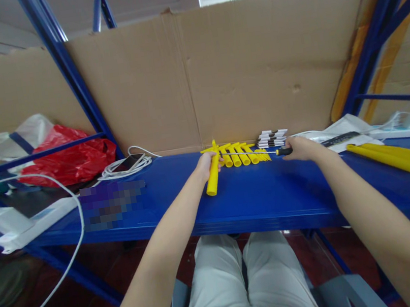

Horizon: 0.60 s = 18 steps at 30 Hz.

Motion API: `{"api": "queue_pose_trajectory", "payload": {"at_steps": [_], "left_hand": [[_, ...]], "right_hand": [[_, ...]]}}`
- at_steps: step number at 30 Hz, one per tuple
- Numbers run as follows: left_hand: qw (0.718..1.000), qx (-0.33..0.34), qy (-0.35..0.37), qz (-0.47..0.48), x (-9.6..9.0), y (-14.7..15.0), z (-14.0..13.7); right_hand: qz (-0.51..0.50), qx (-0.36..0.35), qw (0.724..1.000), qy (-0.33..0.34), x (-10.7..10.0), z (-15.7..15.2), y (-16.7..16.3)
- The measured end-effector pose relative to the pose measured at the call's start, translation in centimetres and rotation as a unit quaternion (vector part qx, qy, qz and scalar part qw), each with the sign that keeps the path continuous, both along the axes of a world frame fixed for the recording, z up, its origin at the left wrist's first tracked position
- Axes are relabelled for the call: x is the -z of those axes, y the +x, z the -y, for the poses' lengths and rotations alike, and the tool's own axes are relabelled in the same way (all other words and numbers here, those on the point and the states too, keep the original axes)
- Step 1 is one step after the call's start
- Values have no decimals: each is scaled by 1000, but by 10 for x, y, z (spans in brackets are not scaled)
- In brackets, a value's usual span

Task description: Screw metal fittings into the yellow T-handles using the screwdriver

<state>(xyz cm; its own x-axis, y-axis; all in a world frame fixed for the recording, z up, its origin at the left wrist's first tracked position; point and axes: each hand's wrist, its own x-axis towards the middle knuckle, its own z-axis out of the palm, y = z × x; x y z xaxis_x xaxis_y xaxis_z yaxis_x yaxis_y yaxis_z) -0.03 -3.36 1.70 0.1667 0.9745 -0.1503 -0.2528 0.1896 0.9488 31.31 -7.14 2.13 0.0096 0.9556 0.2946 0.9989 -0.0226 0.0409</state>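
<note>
Workshop — blue bench (160, 193), screwdriver (284, 151), cardboard wall (246, 65)

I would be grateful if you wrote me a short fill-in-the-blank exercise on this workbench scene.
1. The piece gripped by the left hand is coloured ____.
2. The right hand holds a screwdriver that points toward the person's ____ hand.
3. The tabletop beneath both hands is coloured ____.
4. The coiled cable at the phone is coloured ____.

Missing words: yellow; left; blue; white.
</note>
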Motion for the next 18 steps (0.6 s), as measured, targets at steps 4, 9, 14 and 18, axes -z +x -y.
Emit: {"api": "queue_pose_trajectory", "payload": {"at_steps": [4,9,14,18], "left_hand": [[1000,-2,-2,12,0,0,0],[1000,-2,-5,24,2,0,-2],[1000,-2,-8,22,2,0,-4],[1000,6,-2,5,4,1,-6]], "right_hand": [[-14,-28,999,-22,0,-1,2],[-27,-49,998,-35,-3,1,3],[-12,-43,999,-28,-4,4,-1],[-11,-37,999,-24,-4,5,-3]]}}
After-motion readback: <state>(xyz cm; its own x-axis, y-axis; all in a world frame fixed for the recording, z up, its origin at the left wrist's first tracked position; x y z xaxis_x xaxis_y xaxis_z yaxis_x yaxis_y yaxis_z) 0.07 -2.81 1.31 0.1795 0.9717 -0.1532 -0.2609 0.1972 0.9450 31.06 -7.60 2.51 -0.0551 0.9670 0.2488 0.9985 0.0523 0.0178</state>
